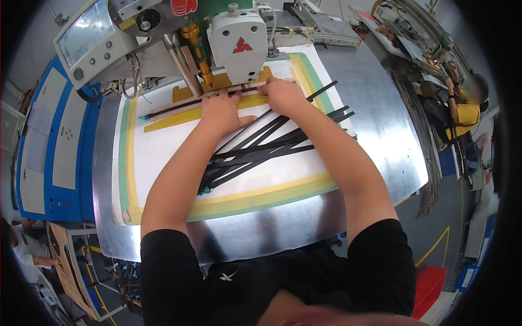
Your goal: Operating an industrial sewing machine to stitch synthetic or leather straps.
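Note:
A narrow black strap (175,107) lies lengthwise in a pinkish slotted jig (157,115) under the head of an industrial sewing machine (238,45). Its left end carries a small blue tuft. My left hand (220,110) presses flat on the jig and strap with fingertips, its thumb spread over the white sheet. Further right, my right hand (283,98) has curled fingers gripping at the strap; its fingertips are partly hidden. A yellow-brown plate (171,121) shows along the jig. Several loose black straps (261,150) lie crossed between my forearms.
The white sheet (163,163), edged with yellow and green tape, covers much of the metal table (265,232). A control panel with a screen (87,34) hangs at upper left, beside a blue cabinet (53,142). Persons work at far right (465,114) and far left (30,248).

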A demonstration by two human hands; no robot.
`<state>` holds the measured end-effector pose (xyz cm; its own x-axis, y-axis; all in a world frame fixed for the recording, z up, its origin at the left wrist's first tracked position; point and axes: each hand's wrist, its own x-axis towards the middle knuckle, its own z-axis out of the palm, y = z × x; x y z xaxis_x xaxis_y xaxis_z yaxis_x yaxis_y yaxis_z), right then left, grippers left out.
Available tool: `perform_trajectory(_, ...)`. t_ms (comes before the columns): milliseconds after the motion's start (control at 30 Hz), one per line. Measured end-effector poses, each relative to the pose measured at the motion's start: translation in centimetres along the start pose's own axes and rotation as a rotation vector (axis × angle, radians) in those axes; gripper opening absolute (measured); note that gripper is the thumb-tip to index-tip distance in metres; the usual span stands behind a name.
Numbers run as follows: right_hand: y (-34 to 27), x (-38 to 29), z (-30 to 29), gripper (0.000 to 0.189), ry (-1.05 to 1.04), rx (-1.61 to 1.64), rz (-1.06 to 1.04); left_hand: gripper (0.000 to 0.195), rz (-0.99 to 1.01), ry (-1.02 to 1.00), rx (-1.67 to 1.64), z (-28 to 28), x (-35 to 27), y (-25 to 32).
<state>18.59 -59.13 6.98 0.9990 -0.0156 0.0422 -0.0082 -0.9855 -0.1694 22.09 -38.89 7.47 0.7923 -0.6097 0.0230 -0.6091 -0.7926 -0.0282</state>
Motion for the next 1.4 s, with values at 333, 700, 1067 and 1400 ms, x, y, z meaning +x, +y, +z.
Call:
perform_trajectory(333, 2.4, -0.4, -0.5, 0.039, 0.026, -0.007, -0.005, 0.084, -0.021, -0.03, -0.008, 0.7, 1.1, 0.3)
perform_trajectory(700, 4.4, -1.1, -1.0, 0.04, 0.016, -0.015, 0.034, 0.086, -0.061, -0.055, -0.011, 0.2, 0.9, 0.6)
perform_trajectory(1067, 2.9, -1.0, 0.0, 0.038, 0.037, 0.036, -0.022, 0.087, -0.038, -0.051, -0.046, -0.3, 0.9, 1.3)
perform_trajectory(1400, 2.3, -1.5, 0.8, 0.043, 0.051, 0.072, -0.124, 0.082, -0.057, 0.046, -0.107, 1.0, 0.9, 1.8)
